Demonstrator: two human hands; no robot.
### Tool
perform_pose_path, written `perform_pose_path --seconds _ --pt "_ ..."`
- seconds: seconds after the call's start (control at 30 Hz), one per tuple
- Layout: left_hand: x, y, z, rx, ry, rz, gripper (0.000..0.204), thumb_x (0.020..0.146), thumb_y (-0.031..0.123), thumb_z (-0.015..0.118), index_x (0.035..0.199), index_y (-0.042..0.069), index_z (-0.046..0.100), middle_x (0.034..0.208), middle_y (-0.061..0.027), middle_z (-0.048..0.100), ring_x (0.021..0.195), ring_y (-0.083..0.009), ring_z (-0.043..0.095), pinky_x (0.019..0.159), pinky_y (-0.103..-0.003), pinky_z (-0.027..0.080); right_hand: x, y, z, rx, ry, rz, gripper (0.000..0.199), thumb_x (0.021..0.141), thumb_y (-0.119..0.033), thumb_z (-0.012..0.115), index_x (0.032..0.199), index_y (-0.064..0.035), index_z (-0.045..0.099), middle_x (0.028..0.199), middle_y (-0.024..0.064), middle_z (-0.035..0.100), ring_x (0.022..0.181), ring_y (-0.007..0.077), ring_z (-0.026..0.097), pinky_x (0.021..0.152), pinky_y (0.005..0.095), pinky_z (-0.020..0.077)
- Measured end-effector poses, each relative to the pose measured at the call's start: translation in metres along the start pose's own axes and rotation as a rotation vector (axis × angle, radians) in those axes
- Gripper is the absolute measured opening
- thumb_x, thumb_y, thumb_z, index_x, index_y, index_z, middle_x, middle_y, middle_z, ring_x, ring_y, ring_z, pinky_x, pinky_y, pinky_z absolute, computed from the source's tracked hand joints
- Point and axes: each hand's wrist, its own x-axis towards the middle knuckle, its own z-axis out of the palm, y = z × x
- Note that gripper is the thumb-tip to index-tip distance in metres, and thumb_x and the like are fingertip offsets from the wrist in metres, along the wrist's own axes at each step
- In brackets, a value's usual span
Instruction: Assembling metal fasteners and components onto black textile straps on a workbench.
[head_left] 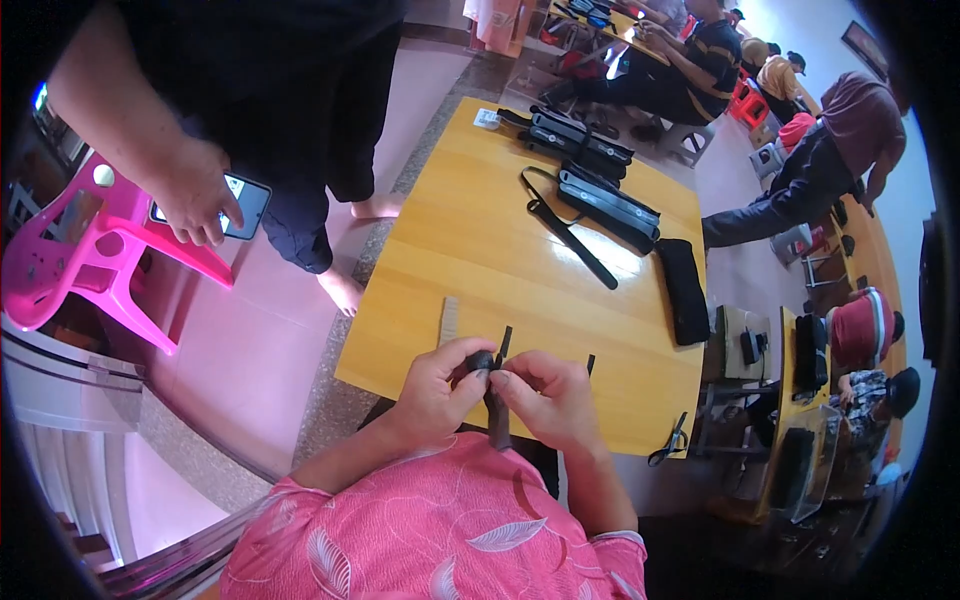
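Left hand (437,393) and right hand (553,402) pinch one dark strip (499,424)

Thumb and fingertips of both hands close on the strip, at the near edge of the counter (420,260). It looks light, soft and bendy, unlikely to break; the best hold seems near its upper end. Whether the black tab (506,341) above belongs to it, I cannot tell. Outward: one pair of scissors (677,436), one tan strip (449,319), one black pouch (683,292), one loose strap (575,246), at least two grey-black packs (610,207).
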Motion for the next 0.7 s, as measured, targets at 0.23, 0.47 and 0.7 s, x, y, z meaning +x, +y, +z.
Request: perform_pose_path --seconds 0.23,0.47,0.7 --pt "0.001 0.006 0.001 0.009 -0.120 -0.005 0.022 0.083 0.003 0.058 0.104 -0.001 0.054 0.084 -0.0009 0.052 0.072 -0.0054 0.050 0.063 -0.020 0.043 0.001 0.007 -0.016 -0.061 -0.119 0.023 0.009 0.083 -0.004 0.064 0.084 0.0052 0.063 0.068 0.0046 0.061 0.062 0.0082 0.057 0.056 0.0219 0.0469" --pt "0.003 0.003 0.001 0.091 -0.195 0.073 0.018 0.084 0.006 0.056 0.100 -0.001 0.053 0.080 -0.0026 0.050 0.069 -0.0072 0.049 0.061 -0.022 0.042 0.004 0.012 -0.027 -0.101 -0.227 -0.057 0.011 0.080 -0.006 0.064 0.086 0.0024 0.062 0.070 0.0193 0.058 0.062 0.0294 0.059 0.056 0.0344 0.0460" --pt "0.004 0.004 0.002 0.122 -0.215 0.037 0.017 0.084 0.007 0.053 0.099 -0.001 0.053 0.079 -0.0039 0.050 0.068 -0.0083 0.048 0.060 -0.023 0.041 0.006 0.005 -0.032 -0.185 -0.261 -0.141 0.010 0.077 -0.003 0.062 0.085 0.0030 0.061 0.073 0.0206 0.059 0.066 0.0353 0.060 0.058 0.0375 0.0463"
